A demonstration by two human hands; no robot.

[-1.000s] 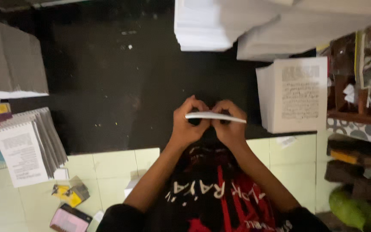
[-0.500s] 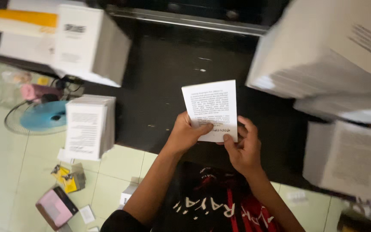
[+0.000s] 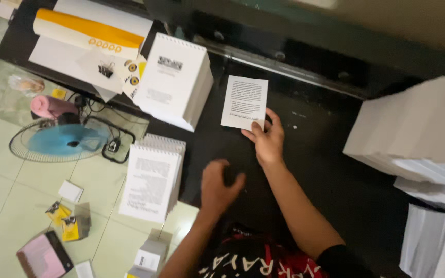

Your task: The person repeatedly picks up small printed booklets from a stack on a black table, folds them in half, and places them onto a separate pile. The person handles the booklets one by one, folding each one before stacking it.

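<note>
Head view: left of the printed sheet [image 3: 244, 102] on the black table [image 3: 325, 170], 1 tall white paper stack [image 3: 175, 80] stands. Nearer, the left hand [image 3: 218, 188], blurred, seems loosely curled and empty. Right hand [image 3: 267, 140] fingertips press the sheet's lower right corner flat.

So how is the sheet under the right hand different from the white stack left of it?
The sheet is one thin leaf lying flat; the stack is a thick block. The right hand touches the sheet's lower corner, while no hand touches the stack. Both are white with dark print on top and rest on the black table.
</note>
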